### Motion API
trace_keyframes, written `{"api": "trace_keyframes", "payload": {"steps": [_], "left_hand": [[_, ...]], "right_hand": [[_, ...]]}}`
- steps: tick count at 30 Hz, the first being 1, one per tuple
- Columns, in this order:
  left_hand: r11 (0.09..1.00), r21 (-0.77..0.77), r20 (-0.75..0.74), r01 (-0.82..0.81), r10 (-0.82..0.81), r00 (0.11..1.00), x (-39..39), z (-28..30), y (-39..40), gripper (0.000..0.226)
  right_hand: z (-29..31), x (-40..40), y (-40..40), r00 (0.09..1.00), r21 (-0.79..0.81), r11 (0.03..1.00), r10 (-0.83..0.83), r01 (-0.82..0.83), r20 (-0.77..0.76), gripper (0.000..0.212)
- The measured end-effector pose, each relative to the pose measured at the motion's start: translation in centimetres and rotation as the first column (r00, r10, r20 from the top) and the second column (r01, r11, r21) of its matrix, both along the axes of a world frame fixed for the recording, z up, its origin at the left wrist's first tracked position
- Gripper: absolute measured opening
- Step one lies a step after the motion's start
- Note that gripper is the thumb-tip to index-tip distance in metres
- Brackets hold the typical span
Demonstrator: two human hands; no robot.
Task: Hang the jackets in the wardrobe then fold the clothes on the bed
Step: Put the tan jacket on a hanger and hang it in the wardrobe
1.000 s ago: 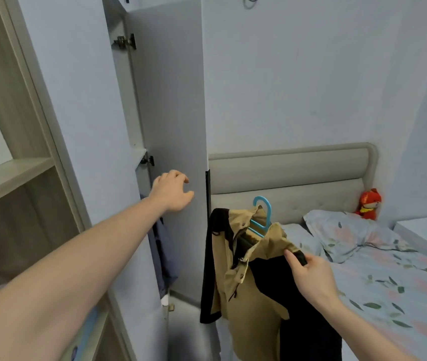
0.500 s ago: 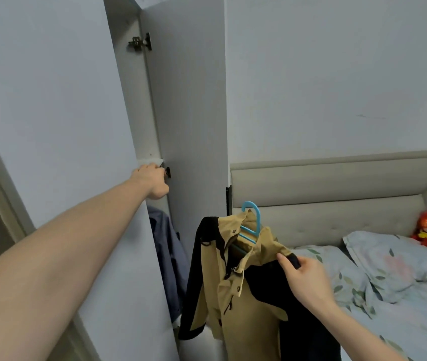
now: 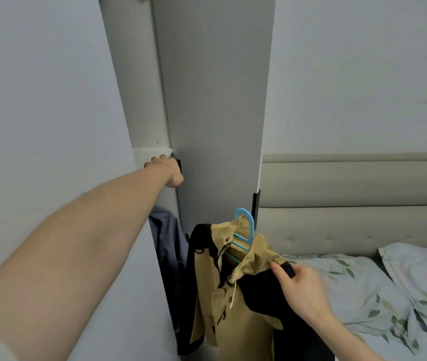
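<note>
A person's left hand (image 3: 166, 171) reaches into the wardrobe (image 3: 215, 113) gap, its fingers hidden, while the right hand (image 3: 302, 293) pinches the tan jacket (image 3: 235, 303) hanging lengthwise on a hanger (image 3: 246, 227), just right of that opening.

The left hand (image 3: 166, 171) reaches out at ten o'clock of centre into the gap of the white wardrobe (image 3: 51, 126), its fingers hidden behind the door's edge beside a white shelf (image 3: 150, 153). A tan and black jacket (image 3: 235, 295) hangs on a light blue plastic hanger (image 3: 246, 230) at six o'clock, its shoulder pinched by the right hand (image 3: 300, 290). A dark blue garment (image 3: 168, 246) hangs inside the wardrobe. At four o'clock lies a bed with leaf-print bedding (image 3: 358, 290) and a beige padded headboard (image 3: 350, 204).
</note>
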State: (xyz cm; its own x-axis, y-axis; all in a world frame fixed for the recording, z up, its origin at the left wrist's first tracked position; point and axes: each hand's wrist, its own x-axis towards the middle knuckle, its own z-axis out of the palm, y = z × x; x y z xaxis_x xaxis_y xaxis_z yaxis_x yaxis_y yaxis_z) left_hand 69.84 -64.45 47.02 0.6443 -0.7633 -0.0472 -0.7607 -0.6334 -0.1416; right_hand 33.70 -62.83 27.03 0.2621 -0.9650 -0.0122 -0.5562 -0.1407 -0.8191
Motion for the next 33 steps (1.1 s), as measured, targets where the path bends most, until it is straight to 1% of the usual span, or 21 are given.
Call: {"api": "trace_keyframes", "payload": {"steps": [2, 5, 9, 12, 16, 18, 19, 21, 22, 25, 26, 29, 31, 33], "left_hand": [[0.999, 0.024, -0.018, -0.036, 0.037, 0.999, 1.4, -0.6, -1.4, 0.061], [0.995, 0.091, -0.01, -0.046, 0.047, 0.999, 3.5, -1.1, -3.5, 0.061], [0.989, 0.148, -0.002, -0.017, 0.018, 1.0, 5.1, -1.1, -5.5, 0.048], [0.981, 0.193, 0.01, -0.021, 0.019, 1.0, 6.8, -1.1, -7.2, 0.041], [0.986, 0.164, 0.054, -0.042, 0.034, 0.998, 8.5, -0.9, -9.6, 0.037], [0.979, 0.202, 0.073, -0.033, 0.019, 0.997, 9.3, 0.0, -10.9, 0.033], [0.972, 0.231, 0.064, -0.035, 0.02, 0.998, 9.7, 0.5, -11.5, 0.034], [0.964, 0.262, 0.036, -0.048, 0.04, 0.999, 10.9, 1.2, -12.5, 0.056], [0.963, 0.263, 0.019, -0.054, 0.051, 0.999, 11.3, 1.4, -12.7, 0.059], [0.98, 0.181, -0.033, -0.086, 0.093, 0.995, 13.2, 1.4, -13.5, 0.039], [0.982, 0.167, -0.07, -0.09, 0.103, 0.992, 13.7, 1.4, -13.7, 0.041], [0.983, 0.146, -0.178, -0.11, 0.136, 0.975, 14.8, 1.0, -13.9, 0.06], [0.986, 0.103, -0.204, -0.133, 0.151, 0.967, 15.4, 0.5, -13.9, 0.064], [0.987, 0.066, -0.197, -0.148, 0.158, 0.968, 15.9, -0.3, -13.7, 0.063]], "right_hand": [[-0.3, 1.9, -1.4, 0.999, 0.013, 0.999, 0.047, -0.047, 0.003, 0.042], [-1.1, 4.7, -3.7, 0.993, 0.025, 0.992, 0.121, -0.121, 0.001, 0.051], [-0.8, 8.2, -6.5, 0.977, 0.071, 0.976, 0.209, -0.206, -0.033, 0.058], [-1.1, 10.7, -8.7, 0.961, 0.114, 0.956, 0.274, -0.269, -0.033, 0.053], [-1.7, 14.3, -12.6, 0.928, 0.153, 0.92, 0.37, -0.361, -0.034, 0.051], [-2.4, 16.2, -14.4, 0.909, 0.174, 0.897, 0.416, -0.406, -0.028, 0.051], [-2.8, 17.2, -15.2, 0.897, 0.188, 0.883, 0.442, -0.431, -0.019, 0.051], [-3.5, 19.3, -16.7, 0.867, 0.206, 0.848, 0.498, -0.488, 0.005, 0.051], [-3.8, 20.4, -17.3, 0.853, 0.21, 0.834, 0.522, -0.511, 0.004, 0.052], [-4.2, 23.8, -18.4, 0.813, 0.218, 0.793, 0.582, -0.568, 0.001, 0.052], [-4.3, 24.9, -18.6, 0.805, 0.22, 0.786, 0.593, -0.578, -0.001, 0.052], [-4.7, 28.1, -18.8, 0.794, 0.239, 0.77, 0.607, -0.592, 0.009, 0.052], [-4.9, 29.9, -18.8, 0.783, 0.258, 0.753, 0.622, -0.606, 0.025, 0.051], [-4.9, 31.4, -18.6, 0.779, 0.267, 0.744, 0.626, -0.613, 0.045, 0.049]]}}
